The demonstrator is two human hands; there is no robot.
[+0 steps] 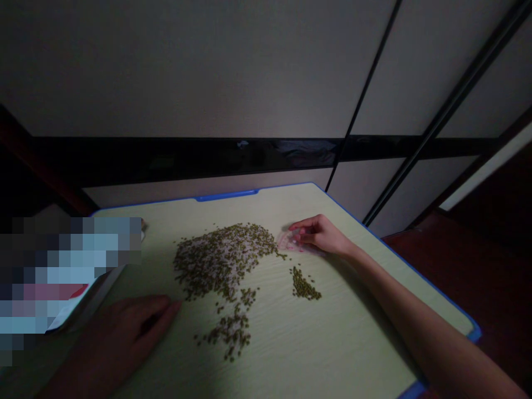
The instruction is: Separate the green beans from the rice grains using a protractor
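Observation:
My right hand (318,235) pinches a clear, pink-marked protractor (286,241) between thumb and fingers. Its left end touches the right edge of a wide heap of green beans mixed with pale grains (224,252). A smaller heap of green beans (305,285) lies on its own, below the protractor and left of my right forearm. Toward the front, a loose patch of beans and pale grains (230,330) trails off the wide heap. My left hand (128,327) rests on the table at the lower left, holding nothing, thumb and forefinger slightly apart, beside the wide heap's front left edge.
Everything lies on a pale yellow-green table (353,332) with a blue rim. A blurred-out, book-like object (70,305) sits at the left, beyond my left hand. Grey cabinet panels (199,72) stand behind the table, and dark red floor (440,260) shows at the right.

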